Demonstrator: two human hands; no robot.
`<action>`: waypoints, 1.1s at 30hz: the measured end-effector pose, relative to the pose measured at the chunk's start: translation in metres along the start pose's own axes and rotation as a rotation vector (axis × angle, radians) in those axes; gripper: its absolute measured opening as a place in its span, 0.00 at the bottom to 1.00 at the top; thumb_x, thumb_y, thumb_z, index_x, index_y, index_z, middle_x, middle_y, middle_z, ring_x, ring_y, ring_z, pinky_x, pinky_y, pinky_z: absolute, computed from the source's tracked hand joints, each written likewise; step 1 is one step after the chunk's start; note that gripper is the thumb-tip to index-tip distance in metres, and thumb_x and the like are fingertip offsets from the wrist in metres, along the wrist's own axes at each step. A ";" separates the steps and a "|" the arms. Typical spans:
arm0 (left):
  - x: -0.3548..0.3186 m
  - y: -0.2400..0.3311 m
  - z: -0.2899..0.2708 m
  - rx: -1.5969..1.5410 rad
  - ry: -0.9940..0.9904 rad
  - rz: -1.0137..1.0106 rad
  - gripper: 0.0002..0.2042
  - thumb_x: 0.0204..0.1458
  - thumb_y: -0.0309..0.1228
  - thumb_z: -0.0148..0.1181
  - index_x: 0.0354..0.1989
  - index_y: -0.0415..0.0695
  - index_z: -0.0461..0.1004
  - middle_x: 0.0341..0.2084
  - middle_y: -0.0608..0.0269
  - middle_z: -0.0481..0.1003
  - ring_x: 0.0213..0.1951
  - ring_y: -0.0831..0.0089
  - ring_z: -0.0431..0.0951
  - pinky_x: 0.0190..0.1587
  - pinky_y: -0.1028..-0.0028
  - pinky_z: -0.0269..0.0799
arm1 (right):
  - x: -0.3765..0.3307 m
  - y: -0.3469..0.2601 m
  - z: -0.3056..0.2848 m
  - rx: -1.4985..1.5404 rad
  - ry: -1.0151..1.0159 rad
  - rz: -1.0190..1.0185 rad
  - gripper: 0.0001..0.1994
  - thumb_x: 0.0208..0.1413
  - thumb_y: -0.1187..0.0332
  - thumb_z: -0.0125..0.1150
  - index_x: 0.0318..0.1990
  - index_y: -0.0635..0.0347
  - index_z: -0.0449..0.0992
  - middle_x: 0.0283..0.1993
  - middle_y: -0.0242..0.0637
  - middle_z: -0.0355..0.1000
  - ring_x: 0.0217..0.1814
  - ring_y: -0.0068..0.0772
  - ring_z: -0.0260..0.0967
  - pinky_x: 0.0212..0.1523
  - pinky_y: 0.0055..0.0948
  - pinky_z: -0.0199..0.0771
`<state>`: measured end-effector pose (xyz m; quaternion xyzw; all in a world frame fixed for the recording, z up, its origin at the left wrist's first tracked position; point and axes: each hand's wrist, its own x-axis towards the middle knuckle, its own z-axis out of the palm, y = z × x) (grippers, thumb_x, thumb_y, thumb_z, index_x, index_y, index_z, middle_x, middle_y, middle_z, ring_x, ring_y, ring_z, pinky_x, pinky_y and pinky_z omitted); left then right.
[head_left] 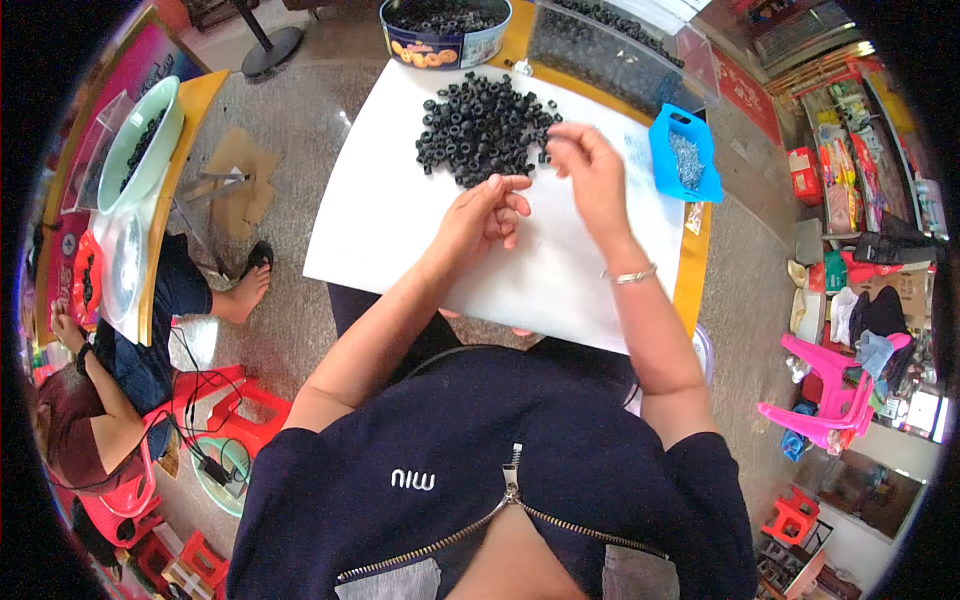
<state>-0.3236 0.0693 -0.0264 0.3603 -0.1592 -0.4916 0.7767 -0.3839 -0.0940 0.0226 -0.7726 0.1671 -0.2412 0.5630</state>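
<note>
A heap of small black ring-shaped pieces lies on a white sheet over the table. At the heap's near edge is my left hand, its thumb meeting the forefinger and the other fingers loosely curled. Whatever it pinches, if anything, is too small to make out. My right hand hovers by the heap's right edge, fingers bent inward and tips together next to a few stray black pieces. Its fingertips hide whether a piece is between them. A bracelet circles my right wrist.
Behind the heap stand a round tin of black pieces and a clear plastic bin. A blue scoop-shaped tray with small grey bits sits at the right edge. Leftward, another person's arm reaches to a table with a green basin.
</note>
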 end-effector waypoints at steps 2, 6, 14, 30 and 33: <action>0.000 0.000 -0.003 0.000 0.009 -0.030 0.26 0.62 0.48 0.39 0.52 0.33 0.64 0.30 0.64 0.69 0.24 0.80 0.64 0.25 0.79 0.66 | 0.045 -0.010 -0.012 0.061 0.092 -0.131 0.09 0.52 0.74 0.56 0.40 0.64 0.75 0.25 0.30 0.71 0.25 0.18 0.66 0.28 0.19 0.67; 0.000 0.006 0.007 -0.049 0.008 -0.034 0.22 0.63 0.42 0.41 0.48 0.32 0.65 0.28 0.63 0.69 0.24 0.81 0.66 0.26 0.79 0.69 | 0.157 -0.025 -0.052 0.046 0.218 -0.218 0.13 0.54 0.72 0.57 0.46 0.66 0.74 0.32 0.35 0.75 0.31 0.24 0.72 0.38 0.21 0.71; 0.006 0.005 0.001 -0.085 0.019 -0.083 0.16 0.62 0.37 0.44 0.45 0.35 0.68 0.27 0.64 0.70 0.24 0.80 0.68 0.27 0.79 0.71 | 0.127 0.004 -0.009 -0.476 0.088 -0.575 0.13 0.48 0.70 0.62 0.43 0.60 0.77 0.37 0.35 0.75 0.35 0.24 0.71 0.38 0.25 0.71; 0.006 -0.002 -0.007 -0.166 0.032 -0.062 0.14 0.61 0.34 0.47 0.46 0.35 0.68 0.28 0.64 0.71 0.25 0.80 0.69 0.27 0.78 0.71 | 0.034 0.022 0.031 -0.177 -0.172 -0.077 0.07 0.46 0.70 0.62 0.34 0.60 0.78 0.32 0.38 0.71 0.39 0.35 0.68 0.43 0.34 0.67; 0.007 0.001 -0.009 -0.268 0.037 -0.042 0.17 0.61 0.36 0.47 0.52 0.36 0.64 0.32 0.62 0.71 0.27 0.78 0.69 0.30 0.77 0.72 | 0.009 0.026 0.020 -0.010 -0.144 -0.003 0.09 0.48 0.68 0.63 0.38 0.60 0.78 0.37 0.36 0.72 0.42 0.33 0.69 0.48 0.33 0.67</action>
